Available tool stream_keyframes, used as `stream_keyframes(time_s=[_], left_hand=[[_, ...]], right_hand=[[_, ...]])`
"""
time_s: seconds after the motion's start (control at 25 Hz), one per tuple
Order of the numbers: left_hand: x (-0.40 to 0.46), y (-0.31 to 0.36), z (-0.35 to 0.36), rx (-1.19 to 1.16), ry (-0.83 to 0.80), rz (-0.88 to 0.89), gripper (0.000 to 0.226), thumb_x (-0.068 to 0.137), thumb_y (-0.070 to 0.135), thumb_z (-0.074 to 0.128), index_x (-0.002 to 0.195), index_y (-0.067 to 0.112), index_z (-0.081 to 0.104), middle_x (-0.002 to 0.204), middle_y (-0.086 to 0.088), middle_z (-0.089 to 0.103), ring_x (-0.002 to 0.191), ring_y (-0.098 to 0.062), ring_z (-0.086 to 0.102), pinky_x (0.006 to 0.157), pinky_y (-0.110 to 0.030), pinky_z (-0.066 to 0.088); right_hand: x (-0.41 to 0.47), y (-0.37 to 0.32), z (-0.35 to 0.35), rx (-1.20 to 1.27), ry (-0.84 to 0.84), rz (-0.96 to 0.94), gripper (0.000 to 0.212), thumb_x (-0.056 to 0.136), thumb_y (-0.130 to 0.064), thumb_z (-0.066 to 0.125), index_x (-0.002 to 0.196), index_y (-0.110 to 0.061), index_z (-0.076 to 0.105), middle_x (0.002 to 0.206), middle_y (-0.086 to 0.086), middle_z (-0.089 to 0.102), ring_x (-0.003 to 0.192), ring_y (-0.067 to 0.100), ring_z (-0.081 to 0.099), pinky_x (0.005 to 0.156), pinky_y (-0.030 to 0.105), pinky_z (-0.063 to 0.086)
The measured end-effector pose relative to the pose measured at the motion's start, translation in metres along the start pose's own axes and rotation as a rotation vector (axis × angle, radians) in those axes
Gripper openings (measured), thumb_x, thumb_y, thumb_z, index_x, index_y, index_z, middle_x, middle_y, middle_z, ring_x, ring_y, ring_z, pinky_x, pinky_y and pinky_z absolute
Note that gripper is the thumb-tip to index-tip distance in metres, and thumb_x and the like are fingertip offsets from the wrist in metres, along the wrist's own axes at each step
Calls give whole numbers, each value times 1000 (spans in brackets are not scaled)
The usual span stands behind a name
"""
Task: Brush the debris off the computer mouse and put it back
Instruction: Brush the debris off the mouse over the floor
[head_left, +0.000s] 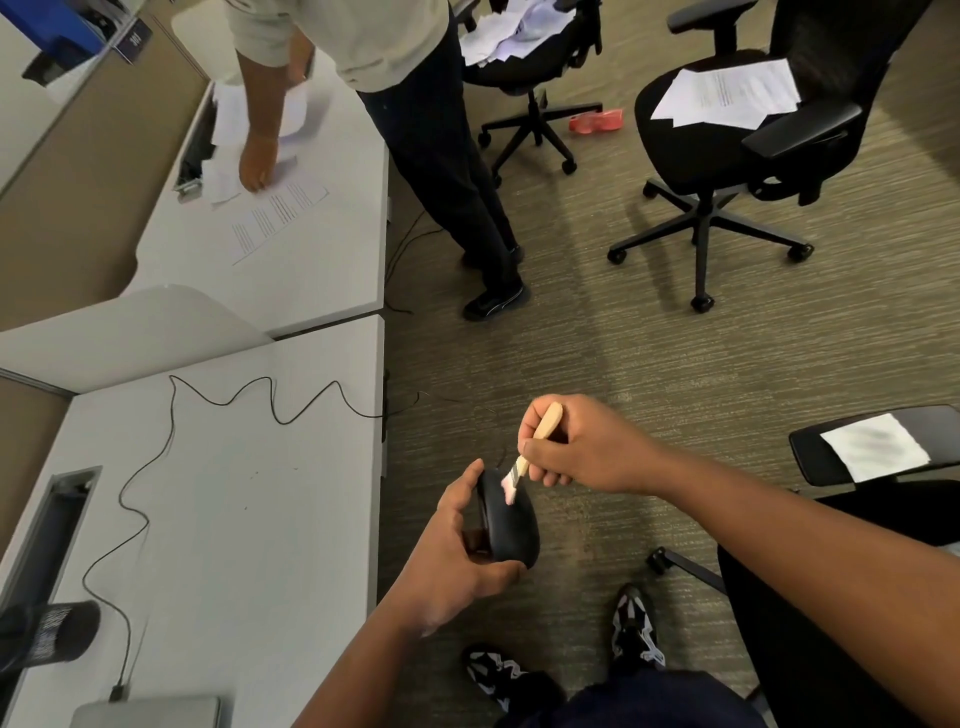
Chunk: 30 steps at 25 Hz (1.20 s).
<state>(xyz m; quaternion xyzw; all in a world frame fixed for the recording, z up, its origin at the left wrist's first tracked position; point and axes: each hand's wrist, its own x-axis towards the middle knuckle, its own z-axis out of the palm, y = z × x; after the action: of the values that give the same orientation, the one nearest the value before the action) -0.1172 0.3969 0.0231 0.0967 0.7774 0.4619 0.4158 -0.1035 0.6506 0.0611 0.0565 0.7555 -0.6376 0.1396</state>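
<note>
- The left hand (457, 540) has its fingers curled round the black computer mouse (506, 519), thumb on the near side, and holds it up over the carpet, just off the edge of the white desk (249, 519).
- The right hand (576, 447) pinches the wooden handle of a small brush (530, 452). Its pale bristles touch the top of the mouse.
- The mouse looks light, hard and smooth (maybe a bit slippery), so holding it by its two sides seems best.
- The bristles look soft, so light strokes should do.
</note>
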Motion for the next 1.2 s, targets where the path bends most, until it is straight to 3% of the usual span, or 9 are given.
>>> stream_keyframes(time_s=[0.24,0.44,0.6,0.76,0.88,1.04,1.12,1.2], left_hand=[[-1,2,0,54,1,0,120,68,22,97,150,68,23,160,9,36,132,-33,60,95,-36,62],[0,3,1,24,-3,0,119,67,24,98,144,76,24,159,6,39,129,-34,63,97,-40,62],[1,4,2,-4,-20,3,122,67,23,98,150,69,23,159,4,39,128,-34,65,97,-40,62],[4,3,2,16,0,12,122,67,25,98,152,67,23,161,10,35,131,-36,60,97,-40,62],[6,-1,0,8,-4,10,123,66,24,99,148,73,22,161,9,35,131,-38,61,97,-42,62],[6,1,3,8,15,24,125,66,21,98,156,61,21,161,12,31,128,-34,64,93,-41,63],[7,2,4,14,30,23,126,65,21,98,158,58,21,161,12,32,127,-33,65,93,-40,64],[7,0,4,28,38,21,127,64,24,98,157,59,20,161,10,34,128,-32,64,95,-40,63]], right_hand=[[3,2,6,-271,34,-160,8,96,-27,67,88,-25,65,75,0,75,66,14,71,63,37,59],[3,14,15,-280,111,-216,9,98,-27,67,91,-22,65,66,-5,64,53,4,52,50,21,42],[3,19,18,-293,165,-234,7,100,-27,65,97,-20,65,67,-11,62,59,2,57,54,18,42],[4,19,15,-251,250,-246,4,100,-26,65,102,-23,65,73,-3,67,63,11,59,54,21,43],[3,14,14,-221,204,-189,6,101,-27,62,100,-22,66,70,4,67,54,5,52,50,21,40],[1,7,16,-255,100,-132,10,101,-24,59,98,-19,67,65,-2,65,49,2,49,46,19,38],[0,5,17,-242,95,-111,10,99,-22,58,94,-19,67,69,5,71,49,6,52,46,24,38],[1,2,14,-217,87,-77,11,95,-19,58,90,-18,68,74,10,75,58,23,64,51,35,48]])
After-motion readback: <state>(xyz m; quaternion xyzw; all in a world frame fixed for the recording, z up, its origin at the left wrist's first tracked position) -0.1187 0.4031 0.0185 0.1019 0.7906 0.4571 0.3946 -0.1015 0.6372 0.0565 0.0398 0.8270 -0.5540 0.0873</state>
